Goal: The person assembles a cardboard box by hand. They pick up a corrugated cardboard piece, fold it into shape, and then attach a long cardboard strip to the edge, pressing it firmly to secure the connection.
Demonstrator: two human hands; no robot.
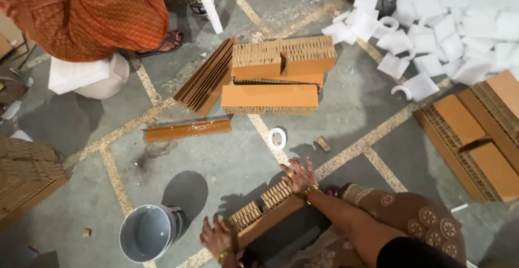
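A long brown corrugated honeycomb cardboard block (pixel 263 213) lies on the grey stone floor (pixel 227 160) at about six o'clock in the view, tilted from lower left to upper right. The right hand (pixel 298 175) presses flat on its upper end with fingers spread open, gripping nothing. The left hand (pixel 217 236) rests at the lower end, fingers spread and loosely curled against the block's corner; I cannot tell whether they clasp it.

At eight o'clock from the block, just beside the left hand, stands a grey plastic bucket (pixel 148 232). If the lower end swings out, it could knock the bucket over. Since neither hand seems to hold the block firmly, uneven pressure could make it slide or crush its open cells.

At twelve o'clock, near the right hand, lies a white tape ring (pixel 277 138); further on, a stack of similar orange-brown honeycomb blocks (pixel 275 73). At ten o'clock a wet-looking brown strip (pixel 186 129) may mark a slippery patch. At one o'clock lies a heap of white foam pieces (pixel 443 19), and another person in orange cloth (pixel 97 14) crouches at eleven.
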